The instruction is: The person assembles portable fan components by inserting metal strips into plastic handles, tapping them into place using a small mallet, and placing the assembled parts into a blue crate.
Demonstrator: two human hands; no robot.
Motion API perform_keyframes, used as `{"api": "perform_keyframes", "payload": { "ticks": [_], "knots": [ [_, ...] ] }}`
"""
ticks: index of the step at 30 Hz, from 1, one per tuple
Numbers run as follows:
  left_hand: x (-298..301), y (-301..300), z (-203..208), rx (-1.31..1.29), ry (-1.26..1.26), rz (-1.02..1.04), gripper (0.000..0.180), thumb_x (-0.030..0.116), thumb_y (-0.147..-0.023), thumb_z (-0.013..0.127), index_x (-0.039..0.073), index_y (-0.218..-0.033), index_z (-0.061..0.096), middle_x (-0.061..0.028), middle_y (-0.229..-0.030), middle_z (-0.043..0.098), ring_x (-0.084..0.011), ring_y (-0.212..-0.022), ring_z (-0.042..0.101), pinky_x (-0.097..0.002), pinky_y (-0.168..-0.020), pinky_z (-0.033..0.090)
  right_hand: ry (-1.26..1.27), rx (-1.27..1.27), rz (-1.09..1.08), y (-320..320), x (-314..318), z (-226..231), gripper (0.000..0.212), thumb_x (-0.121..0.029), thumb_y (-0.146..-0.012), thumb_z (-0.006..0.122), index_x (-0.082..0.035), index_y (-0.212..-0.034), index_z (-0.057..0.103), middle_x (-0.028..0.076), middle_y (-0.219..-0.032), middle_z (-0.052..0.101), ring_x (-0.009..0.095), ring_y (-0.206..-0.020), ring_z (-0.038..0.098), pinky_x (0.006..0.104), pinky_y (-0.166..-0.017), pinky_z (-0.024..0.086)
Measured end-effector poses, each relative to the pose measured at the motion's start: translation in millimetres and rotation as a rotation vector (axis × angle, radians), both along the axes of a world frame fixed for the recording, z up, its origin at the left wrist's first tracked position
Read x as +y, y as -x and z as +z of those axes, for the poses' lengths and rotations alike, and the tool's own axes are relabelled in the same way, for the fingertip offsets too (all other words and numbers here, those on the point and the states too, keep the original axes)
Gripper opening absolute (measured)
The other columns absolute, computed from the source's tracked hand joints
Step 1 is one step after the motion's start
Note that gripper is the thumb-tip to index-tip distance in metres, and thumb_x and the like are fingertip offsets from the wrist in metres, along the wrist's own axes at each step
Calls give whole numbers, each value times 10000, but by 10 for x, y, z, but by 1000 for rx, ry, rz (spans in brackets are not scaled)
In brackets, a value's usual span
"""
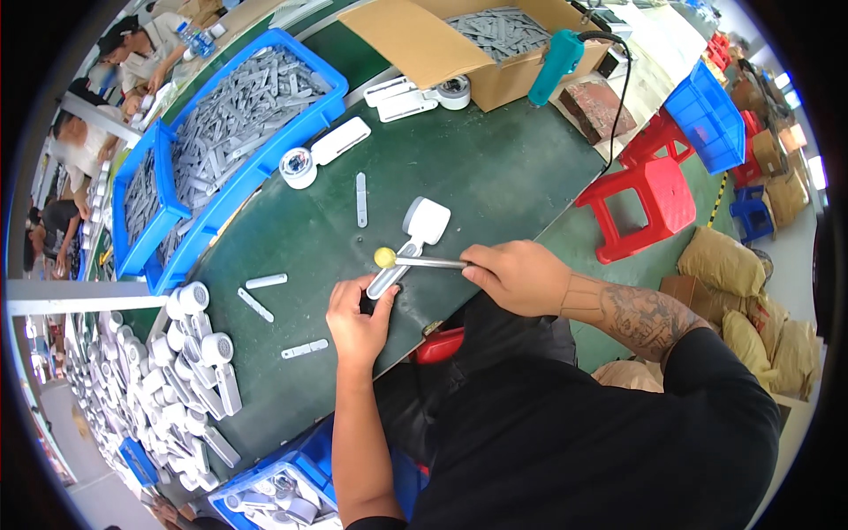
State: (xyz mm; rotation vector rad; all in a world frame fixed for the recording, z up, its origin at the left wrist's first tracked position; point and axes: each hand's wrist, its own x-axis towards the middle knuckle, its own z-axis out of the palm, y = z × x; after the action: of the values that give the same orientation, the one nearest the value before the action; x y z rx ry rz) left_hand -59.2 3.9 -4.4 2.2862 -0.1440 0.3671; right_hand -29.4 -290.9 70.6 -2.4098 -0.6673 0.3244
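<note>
My right hand (515,276) is closed around a small hammer (430,261) with a metal shaft and a round yellow head. That yellow head is over the grey-faced handle of a white handheld device (427,221) with a round head, perhaps a small fan; whether they touch I cannot tell. Fingers of my left hand (359,320) grip the handle's near end, against the green table (495,159). Loose grey strips lie about it: one strip (361,200) beyond the device, one strip (267,281) and another strip (255,305) to the left, and a strip (305,349) beside my left wrist.
A blue bin (334,95) of grey strips stands far left, above piled white devices (190,353). More devices lie at the back by a cardboard box (415,44). A teal power tool (558,66) hangs back right. Red stools (649,203) stand beyond the table edge.
</note>
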Motion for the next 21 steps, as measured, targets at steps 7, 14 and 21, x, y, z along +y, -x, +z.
{"api": "perform_keyframes", "payload": {
  "ticks": [7,14,21],
  "knots": [
    [-71,18,-2,95,165,121,709,153,-795,981,55,-1352,553,-102,-924,740,-220,-798,712,-347,-747,572,60,103,119,1,285,-42,248,-302,-1108,595,-95,-1238,637,168,-864,708,437,-815,707,538,-704,550],
    [10,16,24,-41,-2,36,448,161,-836,938,38,-1211,727,-131,-975,745,-305,-830,730,-401,-750,587,-230,-78,19,-145,242,-39,228,-210,-1075,642,-42,-1222,686,205,-985,724,432,-886,720,493,-772,576],
    [470,477,400,-6,333,366,274,145,-945,863,-44,-1116,762,-45,-865,692,-123,-680,577,-289,-636,492,-77,-448,-259,-783,-201,-424,193,-241,-1046,693,-105,-1181,703,160,-971,752,402,-863,739,484,-727,590]
  ]
}}
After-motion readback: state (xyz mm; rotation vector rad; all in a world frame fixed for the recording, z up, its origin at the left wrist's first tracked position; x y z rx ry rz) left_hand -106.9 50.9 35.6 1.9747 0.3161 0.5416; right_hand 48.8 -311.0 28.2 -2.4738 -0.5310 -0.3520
